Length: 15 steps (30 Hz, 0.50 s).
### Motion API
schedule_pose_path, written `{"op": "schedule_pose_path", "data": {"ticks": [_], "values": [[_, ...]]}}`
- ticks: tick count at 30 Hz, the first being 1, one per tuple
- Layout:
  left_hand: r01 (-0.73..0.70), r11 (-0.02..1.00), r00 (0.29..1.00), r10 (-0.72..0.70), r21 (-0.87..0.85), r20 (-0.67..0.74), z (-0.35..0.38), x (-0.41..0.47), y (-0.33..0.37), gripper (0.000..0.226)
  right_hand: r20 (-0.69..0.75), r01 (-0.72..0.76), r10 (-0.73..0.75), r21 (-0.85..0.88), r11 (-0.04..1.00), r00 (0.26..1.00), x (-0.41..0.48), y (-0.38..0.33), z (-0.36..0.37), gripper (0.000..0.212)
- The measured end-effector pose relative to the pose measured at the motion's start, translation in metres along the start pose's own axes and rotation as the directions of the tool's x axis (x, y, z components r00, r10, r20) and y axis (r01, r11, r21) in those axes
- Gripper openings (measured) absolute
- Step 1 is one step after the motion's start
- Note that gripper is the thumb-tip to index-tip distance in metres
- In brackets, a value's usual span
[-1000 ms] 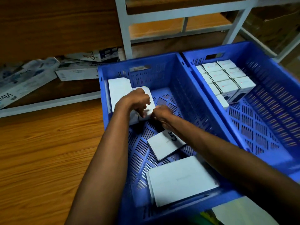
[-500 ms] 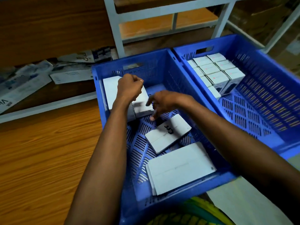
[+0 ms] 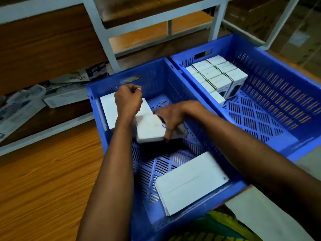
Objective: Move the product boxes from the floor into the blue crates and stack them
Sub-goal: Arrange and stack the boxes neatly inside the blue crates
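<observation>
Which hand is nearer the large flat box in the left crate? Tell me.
Right. The right hand grips a small box just beyond the large flat box; the left hand is farther, at the crate's far-left corner.

Wooden floor bears left blue crate beside right blue crate

Both hands inside left crate. Left hand over stood boxes in far-left corner; right hand just beside, on tilted box. Flat box nearer than hands. Second crate, right of hands, holds packed boxes at far end.
</observation>
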<state>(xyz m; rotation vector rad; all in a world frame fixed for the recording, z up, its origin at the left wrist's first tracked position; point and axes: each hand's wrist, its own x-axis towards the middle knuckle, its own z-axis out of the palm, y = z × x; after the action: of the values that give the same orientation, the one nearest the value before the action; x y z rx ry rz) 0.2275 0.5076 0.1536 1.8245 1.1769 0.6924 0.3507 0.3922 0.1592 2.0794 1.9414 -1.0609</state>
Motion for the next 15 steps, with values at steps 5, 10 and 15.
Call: {"op": "schedule_pose_path", "data": {"ticks": [5, 10, 15], "values": [[0.082, 0.816, 0.997, -0.067, -0.572, 0.048, -0.023, -0.005, 0.021, 0.041, -0.440, 0.186, 0.037, 0.454, 0.871, 0.897, -0.041, 0.017, -0.025, 0.070], [0.155, 0.579, 0.953, 0.126, -0.800, 0.276, -0.020, -0.012, 0.030, 0.053, -0.462, 0.308, 0.122, 0.744, 0.593, 0.879, -0.038, -0.003, -0.029, 0.027], [0.173, 0.483, 0.946, 0.159, -0.858, 0.281, -0.005, -0.004, 0.032, 0.088, -0.461, 0.320, 0.087, 0.727, 0.608, 0.883, -0.032, -0.016, -0.026, 0.052]]}}
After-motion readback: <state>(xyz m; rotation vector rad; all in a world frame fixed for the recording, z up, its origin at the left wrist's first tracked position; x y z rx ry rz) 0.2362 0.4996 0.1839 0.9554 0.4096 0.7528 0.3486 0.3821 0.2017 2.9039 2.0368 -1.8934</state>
